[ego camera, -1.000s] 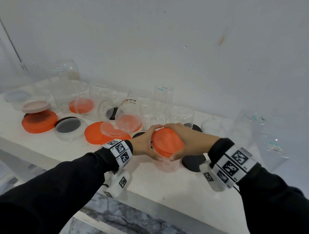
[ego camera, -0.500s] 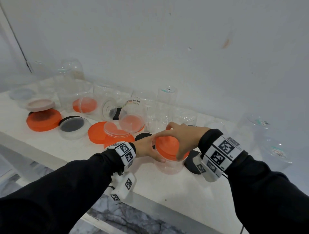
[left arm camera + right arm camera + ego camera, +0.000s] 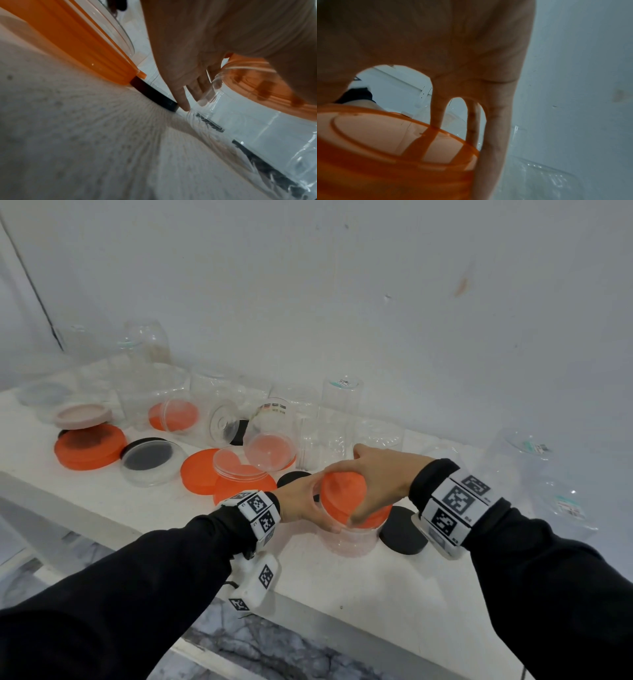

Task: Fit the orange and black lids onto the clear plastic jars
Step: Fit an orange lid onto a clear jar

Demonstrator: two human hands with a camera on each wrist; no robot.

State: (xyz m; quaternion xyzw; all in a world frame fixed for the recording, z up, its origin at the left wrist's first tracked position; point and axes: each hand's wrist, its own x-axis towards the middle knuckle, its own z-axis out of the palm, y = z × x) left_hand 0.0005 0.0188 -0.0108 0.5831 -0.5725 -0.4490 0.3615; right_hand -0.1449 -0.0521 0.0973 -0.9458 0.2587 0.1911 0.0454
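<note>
Now right hand [image 3: 375, 481] arches over, gripping the orange lid [image 3: 342, 496]; left hand [image 3: 301, 503] grips the clear jar [image 3: 349, 541].

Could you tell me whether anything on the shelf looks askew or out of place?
Yes: one clear jar behind the left hand leans tilted, mouth forward, and another lies on its side near the wall.

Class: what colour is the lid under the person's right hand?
Orange lid; clearest in the head view.
</note>
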